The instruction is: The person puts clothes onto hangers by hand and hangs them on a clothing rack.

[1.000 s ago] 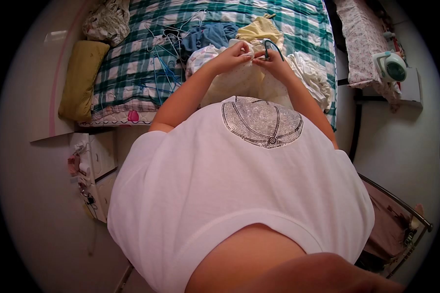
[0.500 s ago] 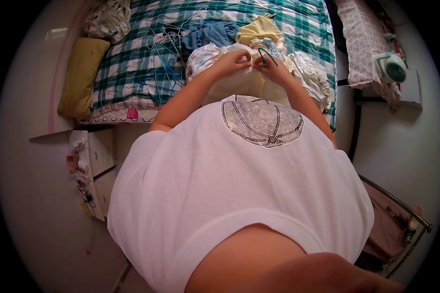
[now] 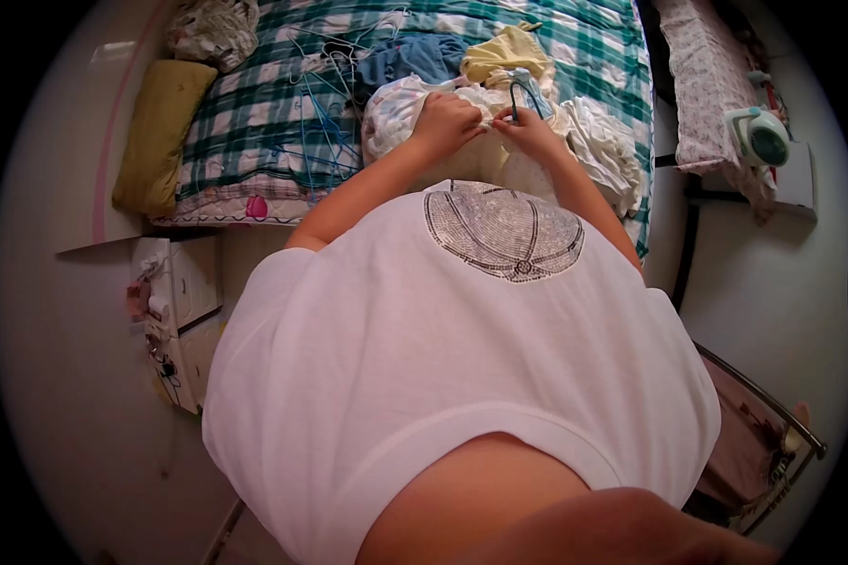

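Fingers of my left hand (image 3: 450, 122) are pressed together on the edge of a cream garment (image 3: 462, 165) that hangs in front of me. My right hand (image 3: 530, 134), just beside it, pinches the garment's edge too, and the hook of a dark green hanger (image 3: 516, 92) rises from behind its fingers. The rest of that hanger is hidden. Past my hands lie a blue garment (image 3: 410, 58), a yellow garment (image 3: 507, 54) and a white patterned cloth (image 3: 386, 113). A white crumpled garment (image 3: 603, 146) is to the right.
Blue wire hangers (image 3: 320, 132) are spread over the green checked bedding (image 3: 245, 108). An olive pillow (image 3: 160, 137) lies at the bed's left edge. A small fan (image 3: 761, 137) stands on the right, and a metal rail (image 3: 758, 391) is at the lower right.
My left hand has turned, its back now facing up and its fingers closer together. The green hanger's hook has tilted and now stands more upright. The view has shifted slightly.
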Available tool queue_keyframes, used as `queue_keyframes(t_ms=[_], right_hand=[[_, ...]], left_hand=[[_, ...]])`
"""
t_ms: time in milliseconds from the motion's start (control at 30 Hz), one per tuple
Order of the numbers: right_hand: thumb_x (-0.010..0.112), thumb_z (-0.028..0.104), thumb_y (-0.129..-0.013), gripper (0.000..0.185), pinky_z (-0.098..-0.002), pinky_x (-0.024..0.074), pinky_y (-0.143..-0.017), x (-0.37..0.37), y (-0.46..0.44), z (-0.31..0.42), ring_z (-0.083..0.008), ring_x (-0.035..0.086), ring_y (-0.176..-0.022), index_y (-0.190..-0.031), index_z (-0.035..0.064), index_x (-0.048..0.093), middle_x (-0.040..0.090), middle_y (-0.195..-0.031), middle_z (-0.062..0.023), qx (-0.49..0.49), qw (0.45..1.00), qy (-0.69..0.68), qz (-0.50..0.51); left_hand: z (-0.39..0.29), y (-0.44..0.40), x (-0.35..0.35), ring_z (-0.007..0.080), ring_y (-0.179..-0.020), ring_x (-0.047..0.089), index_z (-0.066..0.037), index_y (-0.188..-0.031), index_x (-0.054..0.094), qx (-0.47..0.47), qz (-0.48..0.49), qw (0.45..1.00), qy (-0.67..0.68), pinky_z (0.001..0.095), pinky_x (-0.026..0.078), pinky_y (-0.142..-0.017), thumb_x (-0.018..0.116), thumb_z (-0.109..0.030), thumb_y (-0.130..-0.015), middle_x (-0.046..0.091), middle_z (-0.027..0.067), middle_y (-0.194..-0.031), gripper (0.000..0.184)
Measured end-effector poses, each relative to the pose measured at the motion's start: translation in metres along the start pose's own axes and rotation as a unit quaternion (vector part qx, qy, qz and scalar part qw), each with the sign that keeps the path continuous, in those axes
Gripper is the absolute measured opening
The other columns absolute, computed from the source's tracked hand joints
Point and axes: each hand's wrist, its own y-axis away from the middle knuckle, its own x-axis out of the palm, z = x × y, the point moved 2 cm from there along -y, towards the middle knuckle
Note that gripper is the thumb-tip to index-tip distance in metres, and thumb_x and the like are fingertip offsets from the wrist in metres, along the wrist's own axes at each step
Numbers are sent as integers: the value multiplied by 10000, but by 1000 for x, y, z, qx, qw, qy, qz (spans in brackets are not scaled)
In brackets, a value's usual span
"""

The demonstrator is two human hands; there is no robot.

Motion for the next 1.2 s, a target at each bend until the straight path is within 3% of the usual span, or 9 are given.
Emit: queue_keyframes(t_ms=[200, 300, 400, 500, 700, 867, 967, 1067, 1200], right_hand=[[602, 284, -761, 234, -319, 439, -567, -1, 16, 45, -216, 575, -629, -842, 65, 596, 598, -700, -109, 4, 989, 139, -47], [614, 305, -764, 268, -312, 441, -585, -5, 10, 41, -207, 588, -670, -909, 80, 593, 617, -759, -115, -15, 984, 173, -31], [608, 300, -753, 272, -318, 444, -588, -22, -6, 1, -223, 591, -662, -905, 75, 592, 613, -737, -123, -14, 957, 268, -114], [603, 313, -746, 279, -314, 445, -569, -52, 5, -11, -208, 585, -620, -887, 72, 591, 604, -695, -109, 105, 956, 240, -132], [589, 297, -719, 273, -326, 463, -566, -84, 14, -56, -222, 601, -595, -847, 56, 598, 610, -662, -107, 122, 966, 146, -176], [608, 201, -760, 175, -220, 381, -444, -102, 15, -90, -80, 506, -509, -835, 46, 576, 576, -646, -26, 129, 972, 80, -180], [595, 303, -703, 278, -280, 452, -529, -105, 20, -80, -163, 587, -563, -834, 58, 597, 607, -643, -66, 134, 964, 132, -187], [602, 315, -720, 280, -278, 446, -522, -103, 13, -77, -153, 581, -562, -848, 67, 594, 601, -642, -51, 115, 961, 104, -228], [591, 223, -814, 201, -202, 363, -480, -71, 15, -8, -49, 469, -560, -895, 42, 561, 549, -657, 4, 81, 984, 42, -152]], left_hand=[[0, -1, -5, 193, -722, 533, -134, -663, 544, 27, -14, 999, -20, 348, 332, -663, 679, -254, -640, 541, -9, -683, 182], [3, -2, -4, 198, -717, 533, -126, -658, 532, 33, -27, 999, -20, 350, 332, -662, 675, -245, -645, 535, -4, -682, 186], [8, 0, -14, 203, -715, 532, -113, -649, 515, 2, -37, 999, -5, 355, 333, -660, 667, -233, -653, 530, 4, -683, 194], [21, 9, -24, 207, -712, 530, -104, -646, 503, -13, -29, 1000, -1, 358, 332, -664, 659, -222, -662, 529, 9, -684, 196], [51, 30, -31, 200, -708, 523, -110, -635, 517, -77, -21, 997, -1, 360, 311, -672, 647, -257, -679, 528, 1, -659, 201], [70, 45, -27, 215, -662, 506, -89, -648, 514, -100, -22, 995, -12, 339, 313, -645, 648, -252, -693, 499, 14, -620, 216], [69, 47, -22, 224, -676, 518, -80, -665, 531, -114, 0, 994, -2, 350, 329, -654, 645, -244, -694, 531, 21, -649, 202], [78, 46, 3, 238, -738, 545, -83, -738, 574, -130, 3, 991, -14, 373, 356, -701, 641, -245, -700, 582, 47, -744, 180], [47, 9, 1, 267, -808, 558, -83, -843, 598, -55, -51, 996, 49, 380, 399, -726, 648, -259, -697, 601, 91, -849, 234]])
